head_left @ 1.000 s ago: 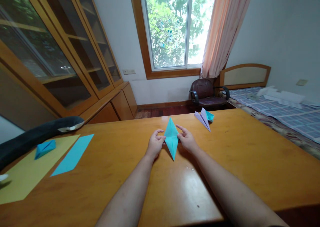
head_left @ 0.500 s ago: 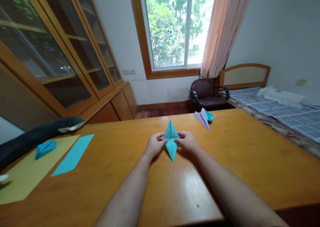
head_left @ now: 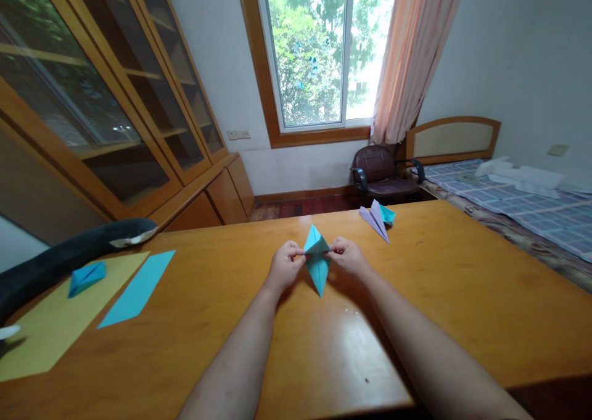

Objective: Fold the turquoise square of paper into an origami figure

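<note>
A turquoise folded origami paper [head_left: 319,272], diamond-shaped with a lengthwise crease, is held just above the wooden table. My left hand [head_left: 287,263] pinches its left corner between thumb and fingers. On the opposite corner, my right hand [head_left: 348,256] pinches in the same way. Across the middle, a flap stands partly raised, with a darker shaded face showing between the hands. One point of the diamond faces away from me, the other towards me.
A purple paper plane [head_left: 375,221] lies beside a small turquoise folded paper [head_left: 387,215] at the table's far edge. At left are a yellow sheet [head_left: 50,327], a blue folded paper [head_left: 87,277], a turquoise strip [head_left: 139,289] and a dark plush-looking object [head_left: 69,241].
Both hands have shifted their pinch to the paper's side corners. A flap in its middle has lifted, where the paper lay flatter before.
</note>
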The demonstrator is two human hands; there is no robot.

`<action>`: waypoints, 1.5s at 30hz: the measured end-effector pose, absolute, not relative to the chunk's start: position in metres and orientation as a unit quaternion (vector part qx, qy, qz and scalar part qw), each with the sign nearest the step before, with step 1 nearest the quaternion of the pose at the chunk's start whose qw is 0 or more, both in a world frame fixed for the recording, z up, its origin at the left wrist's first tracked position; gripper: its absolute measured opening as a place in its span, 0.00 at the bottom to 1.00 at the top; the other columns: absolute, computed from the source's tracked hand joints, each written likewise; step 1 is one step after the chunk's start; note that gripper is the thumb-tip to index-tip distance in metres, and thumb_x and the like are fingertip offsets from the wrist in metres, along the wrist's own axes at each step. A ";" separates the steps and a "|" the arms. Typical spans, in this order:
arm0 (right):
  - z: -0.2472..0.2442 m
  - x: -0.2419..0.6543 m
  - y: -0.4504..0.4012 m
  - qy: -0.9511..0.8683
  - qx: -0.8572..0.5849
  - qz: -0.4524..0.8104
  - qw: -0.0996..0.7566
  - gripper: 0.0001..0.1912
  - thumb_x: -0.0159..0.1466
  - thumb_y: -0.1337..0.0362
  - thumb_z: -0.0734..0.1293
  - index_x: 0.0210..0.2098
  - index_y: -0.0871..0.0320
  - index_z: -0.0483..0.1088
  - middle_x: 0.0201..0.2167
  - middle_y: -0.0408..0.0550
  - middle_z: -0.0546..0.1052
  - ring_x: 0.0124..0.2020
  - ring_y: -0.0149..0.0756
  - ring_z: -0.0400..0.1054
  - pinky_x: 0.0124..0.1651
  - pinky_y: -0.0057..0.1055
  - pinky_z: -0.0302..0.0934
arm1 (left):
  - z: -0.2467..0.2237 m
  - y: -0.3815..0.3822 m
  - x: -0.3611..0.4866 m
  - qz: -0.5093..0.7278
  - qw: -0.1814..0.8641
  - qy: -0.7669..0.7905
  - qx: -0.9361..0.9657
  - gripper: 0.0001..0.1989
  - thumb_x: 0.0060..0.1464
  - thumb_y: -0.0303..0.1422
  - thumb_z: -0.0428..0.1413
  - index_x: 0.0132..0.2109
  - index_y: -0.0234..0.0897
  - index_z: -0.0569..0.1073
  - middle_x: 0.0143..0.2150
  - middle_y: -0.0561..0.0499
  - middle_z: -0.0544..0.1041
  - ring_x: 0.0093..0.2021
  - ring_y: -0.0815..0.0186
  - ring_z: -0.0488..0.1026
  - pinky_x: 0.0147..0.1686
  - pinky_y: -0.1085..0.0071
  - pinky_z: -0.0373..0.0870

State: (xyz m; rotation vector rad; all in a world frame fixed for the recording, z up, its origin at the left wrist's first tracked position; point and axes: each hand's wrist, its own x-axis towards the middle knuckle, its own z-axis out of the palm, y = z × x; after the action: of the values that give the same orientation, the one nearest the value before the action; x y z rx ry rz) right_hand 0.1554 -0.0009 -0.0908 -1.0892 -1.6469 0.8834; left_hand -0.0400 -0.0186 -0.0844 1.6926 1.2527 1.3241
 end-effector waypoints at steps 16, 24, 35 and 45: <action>-0.084 0.153 -0.005 -0.720 -0.419 0.326 0.447 0.05 0.54 0.66 0.64 0.25 0.57 0.72 0.26 0.44 0.75 0.30 0.35 0.66 0.38 0.31 0.59 | -0.082 -0.022 -0.038 0.482 0.337 0.462 0.664 0.09 0.47 0.37 0.58 0.29 0.35 0.79 0.28 0.47 0.77 0.30 0.64 0.71 0.33 0.72 0.66; -0.088 0.145 -0.008 -0.649 -0.418 0.416 0.480 0.05 0.52 0.62 0.65 0.25 0.57 0.68 0.21 0.40 0.71 0.23 0.30 0.62 0.27 0.26 0.56 | -0.083 -0.021 -0.033 0.495 0.443 0.449 0.598 0.13 0.42 0.39 0.62 0.28 0.31 0.75 0.25 0.49 0.75 0.25 0.67 0.69 0.27 0.74 0.65; -0.086 0.131 -0.013 -0.518 -0.383 0.606 0.466 0.26 0.44 0.63 0.71 0.41 0.57 0.61 0.21 0.36 0.73 0.22 0.31 0.67 0.27 0.27 0.61 | -0.084 -0.023 -0.023 0.539 0.569 0.422 0.456 0.25 0.33 0.38 0.68 0.39 0.29 0.73 0.34 0.44 0.79 0.31 0.61 0.75 0.33 0.68 0.72; -0.082 0.129 -0.016 -0.614 -0.482 0.505 0.369 0.10 0.46 0.69 0.70 0.28 0.61 0.68 0.23 0.39 0.72 0.24 0.27 0.64 0.28 0.23 0.58 | -0.098 -0.017 -0.017 0.584 0.538 0.441 0.418 0.25 0.31 0.36 0.68 0.38 0.30 0.70 0.32 0.46 0.79 0.28 0.63 0.75 0.31 0.68 0.72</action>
State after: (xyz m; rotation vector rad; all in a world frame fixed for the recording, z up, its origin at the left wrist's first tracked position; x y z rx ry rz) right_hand 0.1290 -0.0155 -0.0818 -1.2373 -1.5746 1.2954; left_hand -0.0173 -0.0174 -0.0977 0.9955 1.0480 1.3897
